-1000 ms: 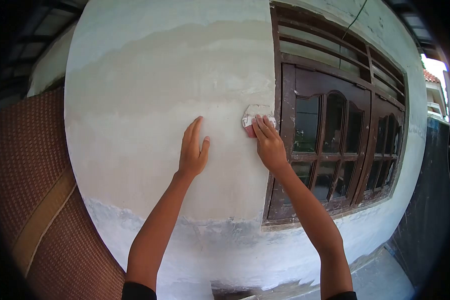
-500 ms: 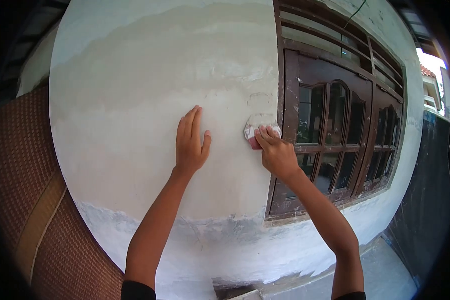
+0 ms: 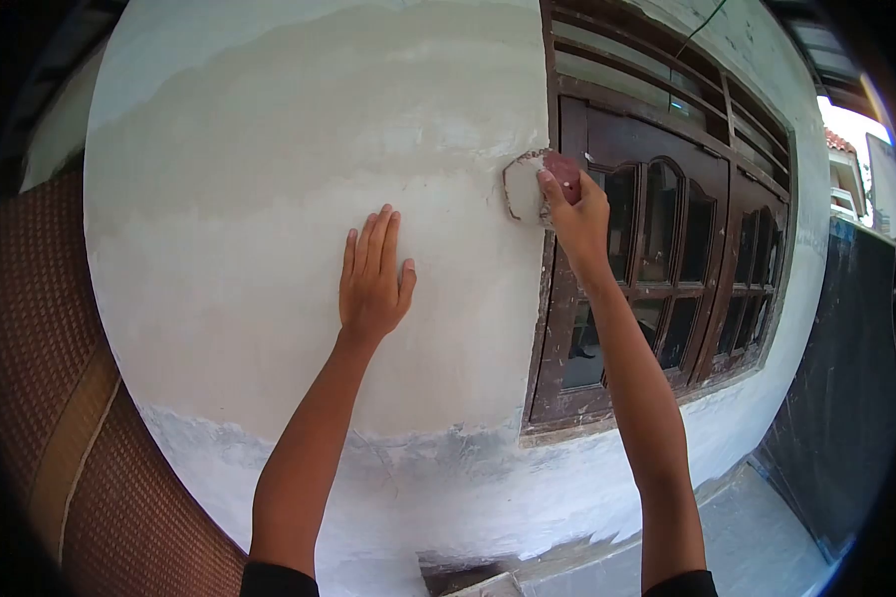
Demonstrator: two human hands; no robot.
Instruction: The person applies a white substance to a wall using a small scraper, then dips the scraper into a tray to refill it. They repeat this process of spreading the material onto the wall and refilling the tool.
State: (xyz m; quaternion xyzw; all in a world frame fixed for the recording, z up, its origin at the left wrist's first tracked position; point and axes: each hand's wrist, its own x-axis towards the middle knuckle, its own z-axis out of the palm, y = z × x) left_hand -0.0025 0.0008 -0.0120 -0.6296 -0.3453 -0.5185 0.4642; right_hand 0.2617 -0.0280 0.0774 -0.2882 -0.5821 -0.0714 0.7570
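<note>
My left hand (image 3: 371, 271) lies flat on the plastered wall (image 3: 269, 269), fingers pointing up and the thumb spread. In my right hand (image 3: 579, 224) is a reddish-brown putty scraper (image 3: 560, 171), its left part coated with pale filler. The scraper is up at the wall's edge and overlaps the frame of the brown window (image 3: 657, 189) in this view. My right thumb presses on its near face; the other fingers are mostly hidden behind it.
Window shutters with dark glass panes and a slatted vent above fill the right side. A woven brown panel (image 3: 30, 289) stands at the left, a dark sheet (image 3: 826, 388) at the far right. Below, a ledge (image 3: 667, 537) runs along the wall's foot, beside a dark opening (image 3: 458, 575).
My right hand has moved up with the scraper, which is now turned so its filler-coated side faces left. My left hand stays on the wall, fingers slightly more spread.
</note>
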